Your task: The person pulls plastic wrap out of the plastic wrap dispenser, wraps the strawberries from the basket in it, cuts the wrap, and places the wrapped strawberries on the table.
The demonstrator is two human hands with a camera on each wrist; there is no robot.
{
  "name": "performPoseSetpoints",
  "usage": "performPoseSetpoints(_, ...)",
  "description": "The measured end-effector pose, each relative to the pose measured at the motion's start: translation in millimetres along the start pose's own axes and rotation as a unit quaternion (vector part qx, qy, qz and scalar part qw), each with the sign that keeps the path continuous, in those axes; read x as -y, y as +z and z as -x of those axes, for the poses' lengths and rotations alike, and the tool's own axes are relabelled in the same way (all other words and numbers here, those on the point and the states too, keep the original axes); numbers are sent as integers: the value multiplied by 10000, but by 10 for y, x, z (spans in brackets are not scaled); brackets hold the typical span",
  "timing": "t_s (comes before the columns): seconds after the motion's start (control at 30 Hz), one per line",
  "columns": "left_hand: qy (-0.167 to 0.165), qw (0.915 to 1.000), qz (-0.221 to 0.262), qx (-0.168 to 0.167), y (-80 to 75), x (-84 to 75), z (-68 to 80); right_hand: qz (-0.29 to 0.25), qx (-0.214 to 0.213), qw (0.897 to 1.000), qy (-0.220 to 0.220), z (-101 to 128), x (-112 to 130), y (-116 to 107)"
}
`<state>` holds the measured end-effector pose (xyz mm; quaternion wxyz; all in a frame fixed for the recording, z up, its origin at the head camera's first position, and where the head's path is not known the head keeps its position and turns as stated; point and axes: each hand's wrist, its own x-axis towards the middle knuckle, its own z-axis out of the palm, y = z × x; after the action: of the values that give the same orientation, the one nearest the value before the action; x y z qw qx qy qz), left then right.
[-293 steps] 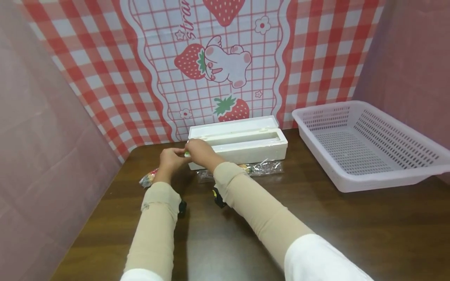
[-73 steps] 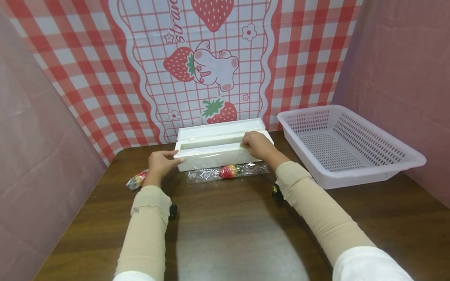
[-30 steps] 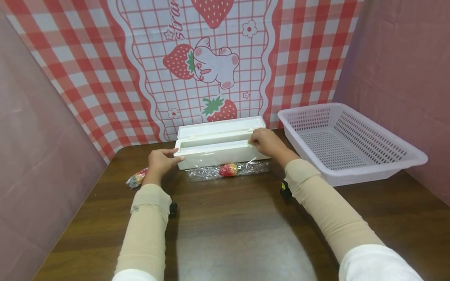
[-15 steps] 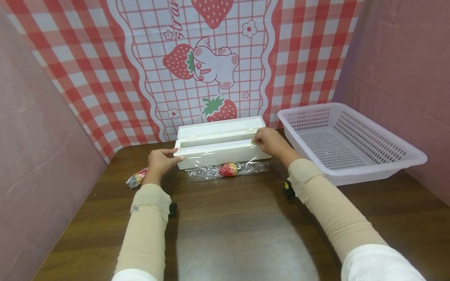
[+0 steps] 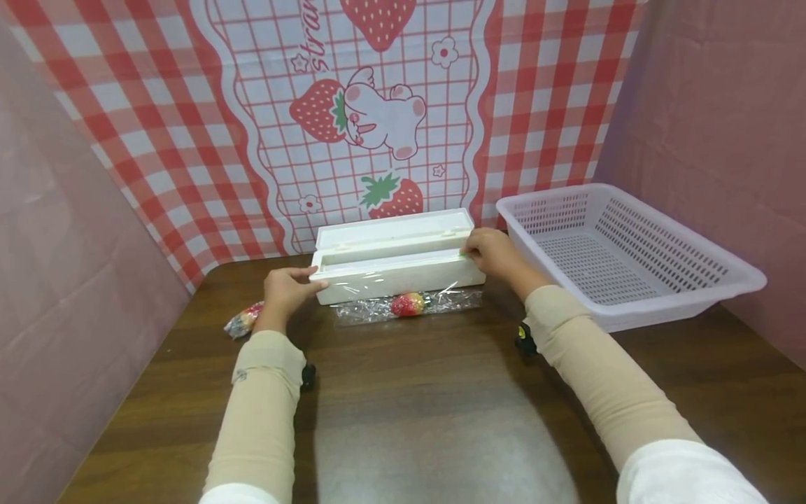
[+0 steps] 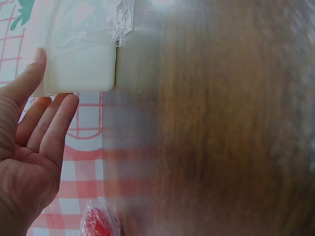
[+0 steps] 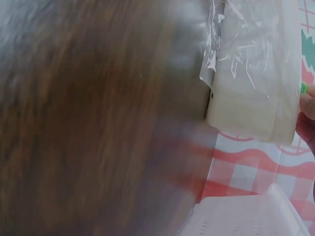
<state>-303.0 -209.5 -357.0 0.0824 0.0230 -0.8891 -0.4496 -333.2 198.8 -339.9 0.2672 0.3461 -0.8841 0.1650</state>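
A long white plastic-wrap dispenser (image 5: 399, 274) stands at the back of the table, its lid (image 5: 395, 227) raised behind it. Clear film (image 7: 248, 42) hangs over its front face. At the left end, my left hand (image 5: 285, 294) holds the corner between thumb and fingers; the left wrist view shows those fingers (image 6: 63, 115) fairly straight at the end face. My right hand (image 5: 494, 253) pinches a small green slide cutter (image 7: 303, 88) near the right end of the front top edge, mostly hidden by its fingers. In the right wrist view only part of that hand shows.
In front of the dispenser lies a red-and-yellow item (image 5: 409, 304) in clear wrapping. Another wrapped colourful item (image 5: 244, 320) lies left, beside the left hand. A white perforated basket (image 5: 630, 308) stands at right, close to the right forearm. A checked cloth (image 5: 548, 105) hangs behind.
Since the earliest frame, my right hand has travelled from the dispenser's left end to its right end with the green cutter. My left hand keeps its place at the left end lately.
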Motion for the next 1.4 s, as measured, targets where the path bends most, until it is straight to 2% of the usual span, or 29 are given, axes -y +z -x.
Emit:
performPoseSetpoints(0.7,57,10000,-62,-53,7,18,-10,-96,-251,9995,-139,79,-73,-44)
performPoseSetpoints(0.93,58,10000,17,-9,4,25,-17,-44,-225,9997,-43,91,-85,-55)
performPoseSetpoints(1.13,94,10000,2,-16,-7,32,-28,-1,-326,9992,-211,98,-106,-46)
performPoseSetpoints(1.4,54,10000,19,-5,1,34,-34,-3,-198,9997,-123,117,-112,-66)
